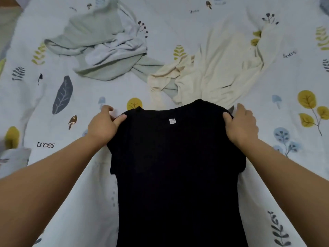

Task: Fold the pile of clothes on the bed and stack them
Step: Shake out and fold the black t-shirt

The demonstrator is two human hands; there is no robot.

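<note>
Her left hand and right hand pinch the shoulders of the soft, limp black shirt, the right places to hold it.

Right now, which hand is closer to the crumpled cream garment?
The right hand, gripping the black shirt shoulder just below the cream garment. The left hand grips the opposite shoulder, farther away.
</note>
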